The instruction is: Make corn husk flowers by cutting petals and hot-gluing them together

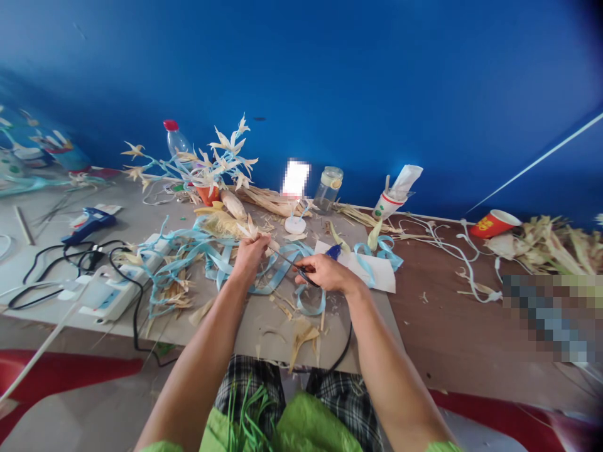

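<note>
My left hand [254, 251] is closed around the base of a pale corn-husk flower [249, 226], its pointed petals sticking up past the fingers. Scissors with dark handles [307, 277] are gripped in my right hand [326, 272], and their blades point left toward the husk below my left fingers. Whether the blades touch it I cannot tell. Light-blue ribbon [272, 279] lies in loops under and between both hands. A curled dry husk scrap [304, 336] rests near the table's front edge.
Behind my left hand stands a branch of husk flowers [228, 147] in an orange cup [208, 195]. A power strip [120, 292] with black cables and a blue glue gun [89, 225] lie left. A glass jar [328, 188] and paper cup [389, 204] stand along the wall.
</note>
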The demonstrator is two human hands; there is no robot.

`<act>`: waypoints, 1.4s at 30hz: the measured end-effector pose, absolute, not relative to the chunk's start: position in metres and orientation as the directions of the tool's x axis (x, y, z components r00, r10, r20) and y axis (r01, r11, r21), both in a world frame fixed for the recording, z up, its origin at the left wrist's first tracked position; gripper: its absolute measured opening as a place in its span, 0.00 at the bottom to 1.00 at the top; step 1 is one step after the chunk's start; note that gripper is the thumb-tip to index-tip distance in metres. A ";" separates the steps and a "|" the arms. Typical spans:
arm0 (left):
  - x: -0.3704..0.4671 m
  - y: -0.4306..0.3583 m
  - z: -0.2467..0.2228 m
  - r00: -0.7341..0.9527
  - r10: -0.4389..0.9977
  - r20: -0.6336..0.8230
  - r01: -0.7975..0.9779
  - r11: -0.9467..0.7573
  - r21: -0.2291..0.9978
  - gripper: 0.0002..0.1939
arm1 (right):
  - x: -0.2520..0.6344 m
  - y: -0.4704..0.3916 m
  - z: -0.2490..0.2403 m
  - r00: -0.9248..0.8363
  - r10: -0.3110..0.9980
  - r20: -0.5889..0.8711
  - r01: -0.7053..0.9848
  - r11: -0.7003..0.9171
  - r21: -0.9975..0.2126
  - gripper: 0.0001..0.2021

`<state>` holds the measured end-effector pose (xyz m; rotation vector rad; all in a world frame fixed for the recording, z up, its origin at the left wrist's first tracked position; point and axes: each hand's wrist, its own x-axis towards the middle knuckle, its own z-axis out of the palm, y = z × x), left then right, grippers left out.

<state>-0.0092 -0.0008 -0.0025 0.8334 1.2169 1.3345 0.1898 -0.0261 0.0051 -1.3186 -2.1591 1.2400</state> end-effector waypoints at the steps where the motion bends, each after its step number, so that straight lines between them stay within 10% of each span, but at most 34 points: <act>1: -0.009 -0.001 -0.003 -0.158 0.973 -0.168 -0.257 0.123 0.959 0.15 | 0.190 -0.026 0.005 -0.529 0.834 -0.156 0.551 0.197 -0.811 0.19; 17: -0.015 0.005 -0.005 -0.165 0.972 -0.166 -0.537 0.053 0.842 0.17 | 0.194 -0.028 0.011 -0.568 0.800 -0.195 0.482 0.131 -0.866 0.20; 42: -0.010 0.005 -0.006 -0.201 0.965 -0.170 -0.464 0.059 0.884 0.16 | 0.170 -0.032 0.011 -0.431 0.902 -0.021 0.573 0.255 -0.779 0.11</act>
